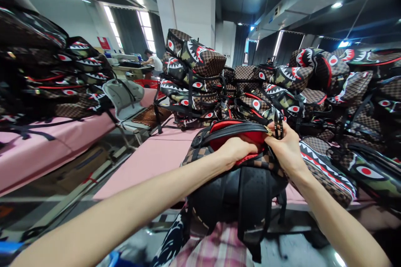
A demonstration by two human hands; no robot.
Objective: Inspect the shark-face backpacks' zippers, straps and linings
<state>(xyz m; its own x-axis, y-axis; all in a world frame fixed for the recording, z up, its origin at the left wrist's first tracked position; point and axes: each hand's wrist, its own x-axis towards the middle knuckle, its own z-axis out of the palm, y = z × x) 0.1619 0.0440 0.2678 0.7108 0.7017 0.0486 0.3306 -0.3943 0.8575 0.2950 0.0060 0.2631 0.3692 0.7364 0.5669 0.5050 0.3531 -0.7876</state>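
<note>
A brown-checked backpack (261, 162) with black shoulder straps lies in front of me, straps toward my body. Its top zip is open and the red lining (223, 125) shows. My left hand (239, 150) reaches into the opening, its fingers closed at the red lining near the rim and partly hidden. At the right end of the opening, my right hand (285, 146) pinches the bag's edge by the gold zipper pull (268, 131). Small black thread snips (278, 127) stick up from that same hand, blades upward.
Behind the backpack, several shark-mouth backpacks (200, 60) are piled on the pink-covered table (140, 162). More stacked backpacks (78, 73) stand on a table at left. A grey chair (123, 98) sits between the tables. Farther back, a person (154, 61) works at a bench.
</note>
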